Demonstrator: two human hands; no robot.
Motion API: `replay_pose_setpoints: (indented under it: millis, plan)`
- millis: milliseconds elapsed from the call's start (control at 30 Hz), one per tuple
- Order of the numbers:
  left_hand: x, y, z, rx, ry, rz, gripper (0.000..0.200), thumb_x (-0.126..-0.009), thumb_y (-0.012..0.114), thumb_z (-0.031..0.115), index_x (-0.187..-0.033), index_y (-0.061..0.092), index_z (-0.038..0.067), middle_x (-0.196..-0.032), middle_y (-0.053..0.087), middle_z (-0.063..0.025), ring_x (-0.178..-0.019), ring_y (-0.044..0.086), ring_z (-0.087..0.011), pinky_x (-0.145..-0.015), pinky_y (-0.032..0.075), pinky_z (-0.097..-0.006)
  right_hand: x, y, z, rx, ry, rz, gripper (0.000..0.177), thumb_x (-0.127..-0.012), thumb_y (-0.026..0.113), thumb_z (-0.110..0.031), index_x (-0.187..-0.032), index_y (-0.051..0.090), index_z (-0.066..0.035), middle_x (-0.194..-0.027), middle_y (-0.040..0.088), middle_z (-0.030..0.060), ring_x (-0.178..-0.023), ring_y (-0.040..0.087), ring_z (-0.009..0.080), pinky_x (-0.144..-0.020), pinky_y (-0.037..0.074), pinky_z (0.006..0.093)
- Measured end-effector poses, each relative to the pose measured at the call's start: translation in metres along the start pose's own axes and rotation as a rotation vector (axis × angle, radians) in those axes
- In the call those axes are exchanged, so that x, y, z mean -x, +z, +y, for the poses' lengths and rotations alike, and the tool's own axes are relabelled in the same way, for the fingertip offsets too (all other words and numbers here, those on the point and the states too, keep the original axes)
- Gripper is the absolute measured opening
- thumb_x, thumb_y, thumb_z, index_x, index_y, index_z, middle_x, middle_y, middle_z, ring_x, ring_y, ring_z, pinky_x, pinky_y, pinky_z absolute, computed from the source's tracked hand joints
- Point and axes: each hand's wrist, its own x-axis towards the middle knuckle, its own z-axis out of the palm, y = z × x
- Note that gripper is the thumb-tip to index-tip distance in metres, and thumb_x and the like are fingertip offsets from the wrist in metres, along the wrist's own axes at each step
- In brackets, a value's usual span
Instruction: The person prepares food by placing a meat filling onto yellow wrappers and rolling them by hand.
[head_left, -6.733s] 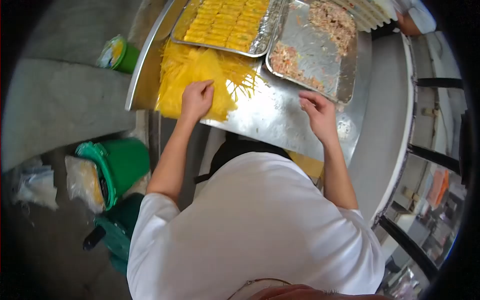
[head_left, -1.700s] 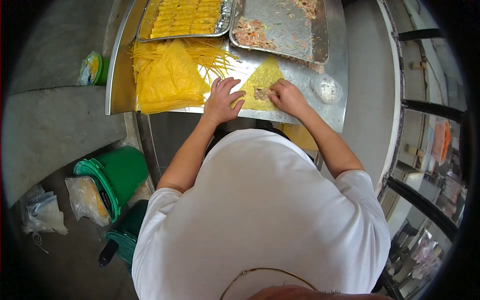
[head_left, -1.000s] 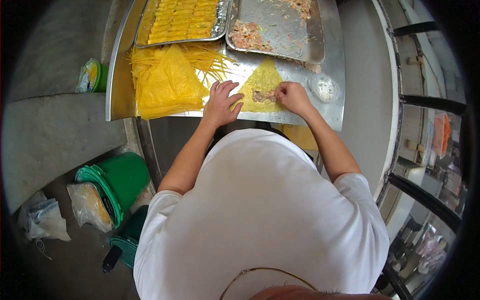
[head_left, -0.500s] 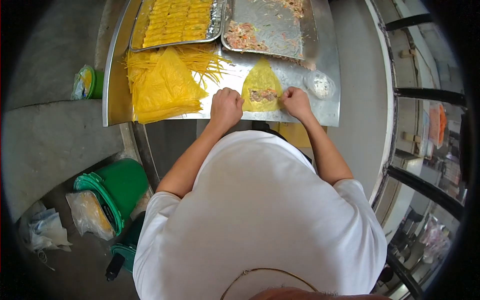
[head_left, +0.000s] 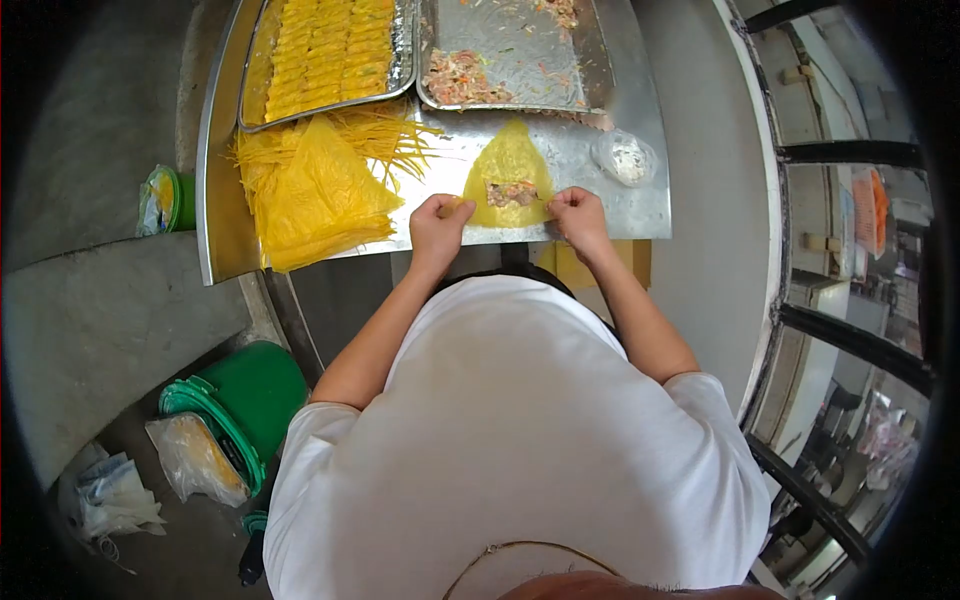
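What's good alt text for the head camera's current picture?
A person's left hand and right hand pinch opposite edges of a yellow wrapper bearing a strip of filling on a metal table. A pile of wrappers lies left; beyond sit a tray of yellow rolls and a filling tray.

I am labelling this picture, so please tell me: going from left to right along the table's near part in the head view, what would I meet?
Stack of yellow sheets, left hand, single yellow sheet with filling, right hand, round whitish item.
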Motion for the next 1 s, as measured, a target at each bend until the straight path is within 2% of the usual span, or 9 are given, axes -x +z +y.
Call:
replay_pose_setpoints:
  millis: [133,233,300,333,467,567,767,867,1000]
  plan:
    - [0.01,0.015,0.015,0.14,-0.031,-0.021,0.023,-0.091,0.084,0.015,-0.105,0.076,-0.001,-0.091,0.079,-0.0078,-0.08,0.069,-0.0105,-0.071,0.056,-0.0303,0.009,0.014,0.01,-0.02,-0.106,0.079,0.008,-0.088,0.072,-0.007,-0.088,0.07,0.0,-0.074,0.066,0.0017,-0.066,0.058,0.0104,-0.062,0.049,0.0299]
    - [0.006,0.03,0.017,0.169,0.16,-0.006,0.019,-0.091,0.082,0.011,-0.106,0.075,0.0,-0.1,0.08,-0.0111,-0.091,0.073,-0.0164,-0.083,0.058,-0.0332,0.015,0.023,0.008,0.02,-0.168,0.124,0.01,-0.089,0.072,-0.007,-0.091,0.07,0.002,-0.075,0.067,0.005,-0.069,0.061,0.0126,-0.066,0.052,0.0317]
    - [0.001,0.038,0.017,-0.088,0.574,0.046,0.017,-0.089,0.082,0.009,-0.103,0.075,0.001,-0.111,0.079,-0.0137,-0.104,0.074,-0.0271,-0.093,0.058,-0.0385,0.019,0.028,0.007,0.033,-0.152,0.143,0.011,-0.089,0.072,-0.007,-0.094,0.07,0.003,-0.077,0.069,0.0077,-0.071,0.063,0.0148,-0.068,0.053,0.0332]
    - [-0.001,0.04,0.017,-0.13,0.583,-0.033,0.017,-0.088,0.08,0.011,-0.102,0.075,0.003,-0.119,0.077,-0.016,-0.117,0.07,-0.037,-0.103,0.054,-0.046,0.019,0.029,0.007,0.056,-0.191,0.166,0.012,-0.09,0.072,-0.007,-0.095,0.07,0.003,-0.08,0.071,0.0106,-0.074,0.066,0.0175,-0.071,0.054,0.0347]
    - [-0.008,0.043,0.01,-0.576,0.812,-0.263,0.024,-0.089,0.079,0.015,-0.109,0.075,0.003,-0.135,0.07,-0.0207,-0.134,0.06,-0.0407,-0.115,0.046,-0.0495,0.027,0.035,-0.004,0.07,-0.29,0.213,0.015,-0.092,0.072,-0.008,-0.1,0.07,0.005,-0.09,0.076,0.0177,-0.085,0.073,0.0249,-0.081,0.057,0.0382]
    - [-0.008,0.035,0.013,-0.635,0.929,-0.327,0.032,-0.085,0.081,0.015,-0.113,0.072,0.002,-0.141,0.066,-0.022,-0.136,0.058,-0.0408,-0.116,0.046,-0.049,0.031,0.037,-0.01,0.045,-0.368,0.216,0.015,-0.093,0.069,-0.007,-0.103,0.07,0.005,-0.098,0.077,0.0193,-0.089,0.074,0.0296,-0.084,0.058,0.0399]
    - [-0.01,0.024,0.007,-0.542,0.876,-0.429,0.039,-0.082,0.082,0.017,-0.114,0.069,0.0,-0.147,0.061,-0.0234,-0.139,0.056,-0.0414,-0.118,0.045,-0.0477,0.029,0.041,-0.02,0.428,-0.759,0.189,0.015,-0.093,0.067,-0.003,-0.106,0.069,0.003,-0.115,0.074,0.023,-0.106,0.071,0.0382,-0.098,0.055,0.0449]
    - [-0.012,0.022,0.008,-0.444,0.829,-0.422,0.044,-0.081,0.083,0.014,-0.118,0.065,0.0,-0.146,0.061,-0.0235,-0.137,0.056,-0.0417,-0.117,0.047,-0.0469,0.022,0.043,-0.017,0.623,-0.809,0.036,0.018,-0.088,0.07,-0.003,-0.106,0.07,0.001,-0.114,0.074,0.0234,-0.108,0.068,0.0431,-0.101,0.054,0.0489]
    - [-0.013,0.016,0.007,-0.344,0.765,-0.434,0.05,-0.08,0.082,0.011,-0.124,0.06,0.0,-0.146,0.059,-0.0233,-0.136,0.057,-0.042,-0.116,0.048,-0.0467,0.014,0.048,-0.007,0.713,-0.996,0.094,0.018,-0.086,0.07,-0.003,-0.103,0.07,0.0,-0.11,0.073,0.0224,-0.105,0.068,0.0415,-0.098,0.054,0.0496]
